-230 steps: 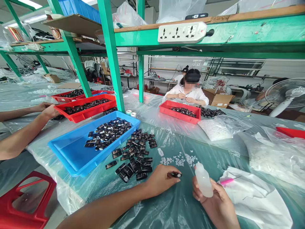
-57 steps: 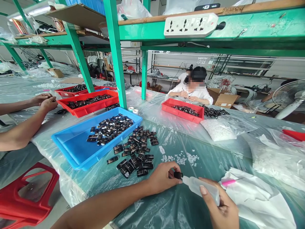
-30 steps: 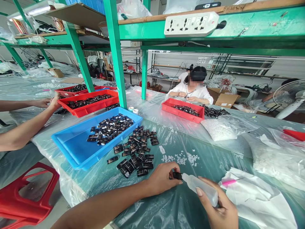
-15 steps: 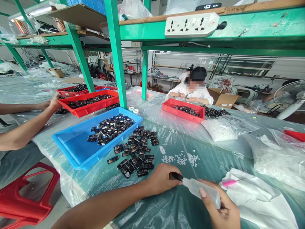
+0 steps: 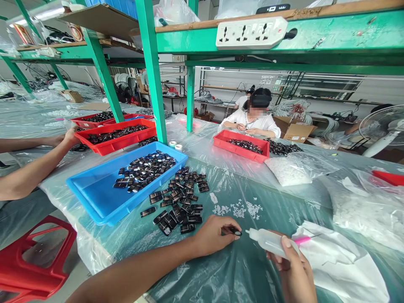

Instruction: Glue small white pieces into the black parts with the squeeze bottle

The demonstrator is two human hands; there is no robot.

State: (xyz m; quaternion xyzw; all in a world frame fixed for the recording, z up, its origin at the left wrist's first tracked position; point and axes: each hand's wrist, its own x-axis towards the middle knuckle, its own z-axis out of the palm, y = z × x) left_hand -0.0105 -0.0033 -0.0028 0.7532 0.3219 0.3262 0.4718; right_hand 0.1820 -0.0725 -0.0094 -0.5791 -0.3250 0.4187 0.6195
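Note:
My left hand (image 5: 217, 236) pinches a small black plastic part (image 5: 236, 231) with a pale round spot on it, low over the table. In my right hand (image 5: 295, 261) is a translucent white squeeze bottle (image 5: 273, 242), tilted so its nozzle points left. A short gap separates the nozzle from the black part. Beyond my left hand lies a loose pile of similar black parts (image 5: 181, 198). Small white bits (image 5: 238, 209) are scattered just past my fingers.
A blue tray (image 5: 91, 198) with more black parts stands left. Red trays (image 5: 115, 141) sit behind it, near another person's arms (image 5: 38, 168). Crumpled white paper (image 5: 344, 261) and bags of white pieces (image 5: 369, 210) lie right. A co-worker (image 5: 252, 113) sits opposite behind a red tray (image 5: 241, 147).
The bottle has drawn back up and to the right, its nozzle now apart from the black part. The part has turned in my left hand, showing a pale spot.

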